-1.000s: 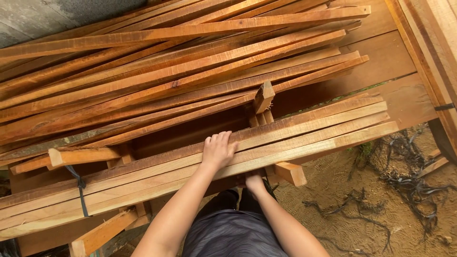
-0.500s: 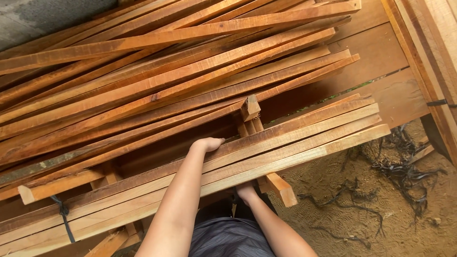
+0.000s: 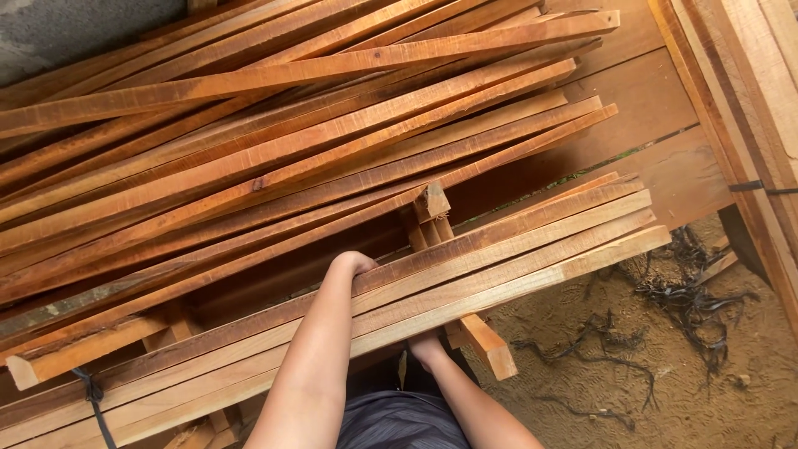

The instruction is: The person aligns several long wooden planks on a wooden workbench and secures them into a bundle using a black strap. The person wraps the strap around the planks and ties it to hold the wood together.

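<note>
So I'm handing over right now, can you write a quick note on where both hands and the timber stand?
Left hand: fingers curled over the far edge of the strapped bundle of wooden battens.
Right hand: gripping the bundle's near edge from below.
Bundle lies tilted across a short wooden bearer, beside the loose pile of reddish battens.
Done: both hands are on the bundle.
Left: whether it is lifted cannot be told.

I saw open sandy ground right of the pale strapped plank bundle; reddish loose timber strips crowded everything beyond, and tangled dark roots littered the sand.
</note>
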